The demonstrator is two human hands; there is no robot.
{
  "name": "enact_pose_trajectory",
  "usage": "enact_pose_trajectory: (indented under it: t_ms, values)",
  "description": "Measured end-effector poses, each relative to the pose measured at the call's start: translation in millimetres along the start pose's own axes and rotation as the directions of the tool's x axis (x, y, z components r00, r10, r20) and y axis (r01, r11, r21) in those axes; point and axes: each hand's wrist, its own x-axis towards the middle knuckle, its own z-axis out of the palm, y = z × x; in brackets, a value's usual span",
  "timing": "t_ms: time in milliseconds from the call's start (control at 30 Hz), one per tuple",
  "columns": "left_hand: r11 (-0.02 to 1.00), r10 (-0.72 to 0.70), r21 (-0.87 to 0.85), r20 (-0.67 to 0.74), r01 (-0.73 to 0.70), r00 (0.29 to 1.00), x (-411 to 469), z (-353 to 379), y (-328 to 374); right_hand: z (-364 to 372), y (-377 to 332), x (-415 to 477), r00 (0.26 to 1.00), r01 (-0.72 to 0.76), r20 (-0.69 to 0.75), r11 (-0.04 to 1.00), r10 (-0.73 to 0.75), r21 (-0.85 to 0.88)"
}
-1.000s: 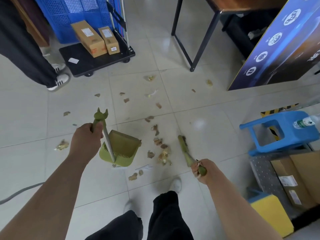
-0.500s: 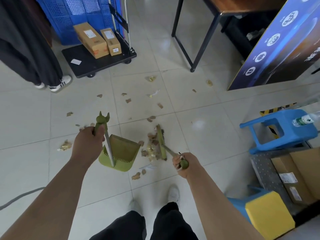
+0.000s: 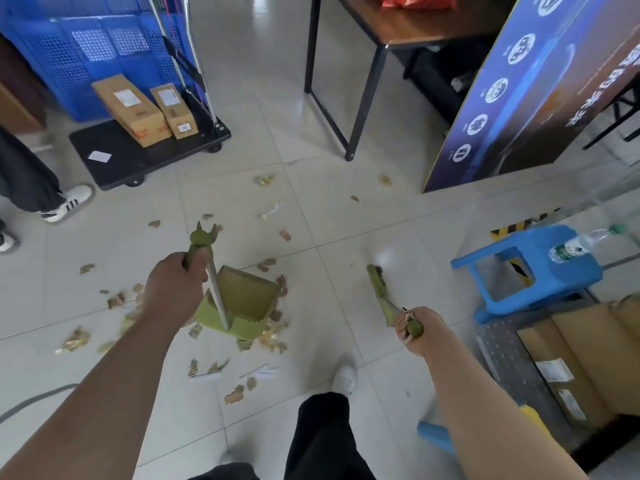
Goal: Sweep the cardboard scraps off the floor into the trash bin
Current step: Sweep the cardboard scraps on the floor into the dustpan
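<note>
My left hand (image 3: 173,289) grips the upright handle of a green dustpan (image 3: 242,303) that rests on the tiled floor, mouth facing away to the right. My right hand (image 3: 414,327) holds the handle end of a small green broom (image 3: 379,289), whose head sits on the floor to the right of the pan, apart from it. Brown cardboard scraps (image 3: 273,336) lie around the pan's edge, with more scraps (image 3: 239,393) near my feet and other scraps (image 3: 117,299) to the left and farther out. No trash bin is in view.
A black platform cart (image 3: 114,161) with two cardboard boxes stands at the back left before blue crates (image 3: 90,53). Another person's legs (image 3: 24,181) are at the left. A table leg (image 3: 360,109), a blue display board (image 3: 519,98), a blue stool (image 3: 526,271) and boxes (image 3: 571,358) crowd the right.
The broom head swept left against the dustpan, pushing scraps to it, then swung back out to the right. The dustpan stayed in about the same spot.
</note>
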Motion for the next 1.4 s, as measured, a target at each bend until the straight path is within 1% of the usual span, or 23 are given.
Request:
enact_pose_trajectory:
  t_ms: [67, 133, 233, 300, 367, 467, 533, 633, 733, 867, 933, 1000, 1100, 1233, 1400]
  values:
    - [1.0, -0.026, -0.005, -0.02, 0.026, 0.999, 9.5, 21.4, 20.2, -9.5, -28.4, 19.2, 1.0, 0.001, -0.026, 1.0, -0.001, 0.0]
    - [0.998, -0.054, -0.022, -0.043, 0.053, 0.998, 18.6, 42.7, 40.5, -11.6, -52.5, 36.4, 1.0, -0.011, -0.021, 1.0, 0.011, -0.018]
    - [0.995, -0.094, -0.044, -0.076, 0.091, 0.993, 32.4, 74.7, 69.9, 1.9, -79.8, 56.0, 0.999, -0.036, 0.017, 0.993, 0.038, -0.11]
    - [0.991, -0.118, -0.068, -0.085, 0.113, 0.989, 39.6, 96.3, 88.0, 13.2, -95.4, 63.7, 0.996, -0.052, 0.064, 0.98, 0.066, -0.192]
    - [0.989, -0.124, -0.096, -0.092, 0.115, 0.988, 45.6, 115.7, 103.6, 17.0, -116.5, 68.5, 0.989, -0.061, 0.118, 0.971, 0.09, -0.229]
    - [0.99, -0.111, -0.099, -0.089, 0.102, 0.99, 55.1, 137.7, 126.4, 3.2, -158.7, 71.6, 0.979, -0.1, 0.158, 0.975, 0.133, -0.198]
    - [0.991, -0.095, -0.098, -0.08, 0.087, 0.992, 63.1, 149.9, 141.8, -11.7, -183.3, 73.0, 0.967, -0.143, 0.194, 0.982, 0.166, -0.126]
    - [0.995, -0.062, -0.077, -0.057, 0.058, 0.996, 78.2, 167.3, 164.0, -30.6, -212.6, 82.1, 0.97, -0.125, 0.206, 0.992, 0.125, -0.009]
    - [0.996, -0.047, -0.074, -0.038, 0.045, 0.998, 99.7, 182.6, 181.9, -38.2, -243.1, 89.9, 0.982, -0.085, 0.167, 0.996, 0.089, -0.03]
    - [0.994, -0.065, -0.095, -0.031, 0.062, 0.997, 136.2, 199.8, 201.2, -36.6, -291.0, 106.8, 0.996, -0.04, 0.073, 0.996, 0.046, -0.08]
    - [0.993, -0.074, -0.092, -0.017, 0.072, 0.997, 158.4, 207.4, 211.7, -29.1, -313.4, 121.5, 0.999, -0.044, 0.028, 0.996, 0.047, -0.083]
    - [0.994, -0.078, -0.077, -0.006, 0.077, 0.997, 182.4, 213.9, 225.1, -14.0, -332.8, 134.0, 0.999, -0.049, 0.015, 0.997, 0.05, -0.066]
    - [0.993, -0.092, -0.07, -0.003, 0.092, 0.996, 217.3, 218.7, 247.6, 20.8, -353.5, 145.3, 0.997, -0.08, 0.009, 0.988, 0.082, -0.133]
    - [0.995, -0.084, -0.057, 0.014, 0.085, 0.996, 259.9, 218.5, 283.1, 67.9, -374.3, 150.2, 0.99, -0.114, 0.056, 0.978, 0.126, -0.173]
    - [0.996, -0.067, -0.057, 0.022, 0.068, 0.997, 299.2, 225.7, 323.6, 81.8, -427.6, 150.8, 0.979, -0.137, 0.142, 0.987, 0.148, -0.089]
